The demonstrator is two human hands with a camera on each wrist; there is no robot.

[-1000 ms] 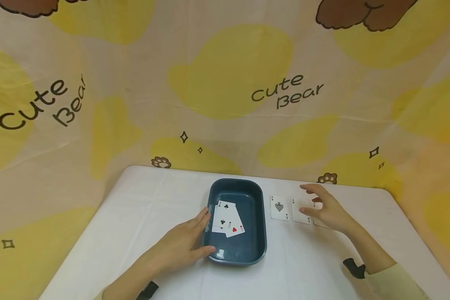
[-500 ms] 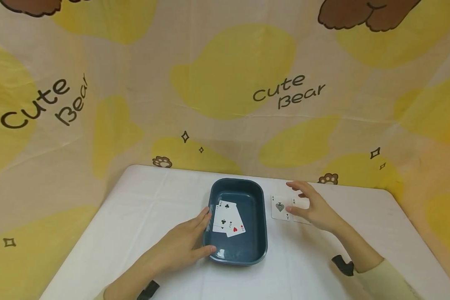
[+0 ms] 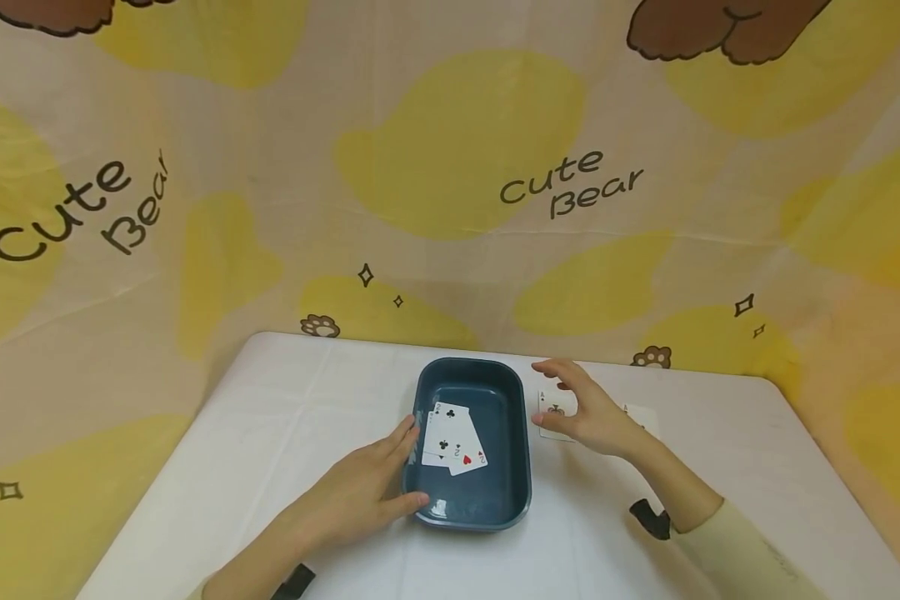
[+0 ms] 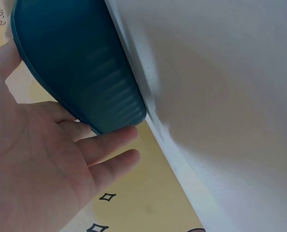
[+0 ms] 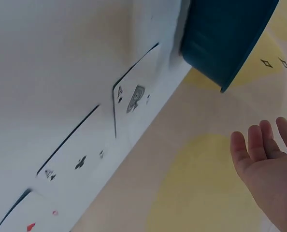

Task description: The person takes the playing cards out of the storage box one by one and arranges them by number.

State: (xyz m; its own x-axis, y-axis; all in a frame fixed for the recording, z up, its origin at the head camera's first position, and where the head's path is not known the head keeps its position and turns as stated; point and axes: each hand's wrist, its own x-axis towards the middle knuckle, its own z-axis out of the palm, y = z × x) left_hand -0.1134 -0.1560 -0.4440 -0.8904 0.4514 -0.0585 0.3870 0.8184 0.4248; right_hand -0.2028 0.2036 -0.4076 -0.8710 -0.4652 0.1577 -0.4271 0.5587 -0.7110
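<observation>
The dark blue tray (image 3: pixel 506 467) holds several overlapping playing cards (image 3: pixel 453 437), a two of clubs and a two of hearts among them. Along its left wall rests my left hand (image 3: pixel 356 487), fingertips and thumb at the rim; the left wrist view has the fingers extended against the outer side. My right hand (image 3: pixel 600 417), thumb and fingers apart and nothing between them, hovers over the ace of spades (image 3: pixel 553 400) right of the tray. An ace of clubs (image 5: pixel 78 150) and a red ace (image 5: pixel 25 215) lie beside it in a row; the hand and forearm partly hide them in the head view.
A white-covered table (image 3: pixel 292 417) carries everything, its back edge close behind the tray and cards. Behind it hangs a patterned yellow and beige cloth (image 3: pixel 450 142). A black wrist strap (image 3: pixel 651 518) shows below the right forearm.
My right hand has moved left along the row, from above the rightmost cards to above the ace of spades near the tray. The left hand, tray and cards have stayed put.
</observation>
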